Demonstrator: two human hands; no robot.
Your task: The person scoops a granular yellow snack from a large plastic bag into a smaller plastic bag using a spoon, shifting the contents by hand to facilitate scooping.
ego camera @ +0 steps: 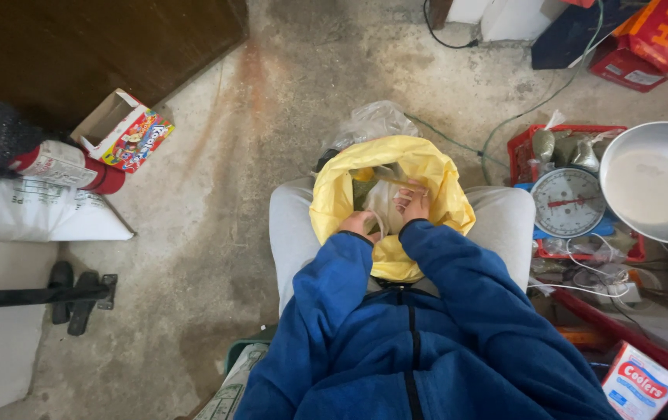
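A yellow plastic bag (435, 175) sits open on my lap, between my knees in pale trousers. Both my hands reach into its mouth. My left hand (359, 223) is at the near left rim, partly hidden inside the bag. My right hand (414, 204) has its fingers curled around a whitish inner bag or packet (382, 204) in the middle of the opening. Small items, one yellow, lie deeper in the bag. A clear plastic bag (371, 120) lies on the floor just beyond.
To the right stand a dial weighing scale (568, 202) with a metal pan (655, 183) and a red crate (522, 149) of small items. A colourful open carton (125, 131) and a white sack (31, 211) lie at left, a black stand (77, 294) below them. Boxes crowd the upper right.
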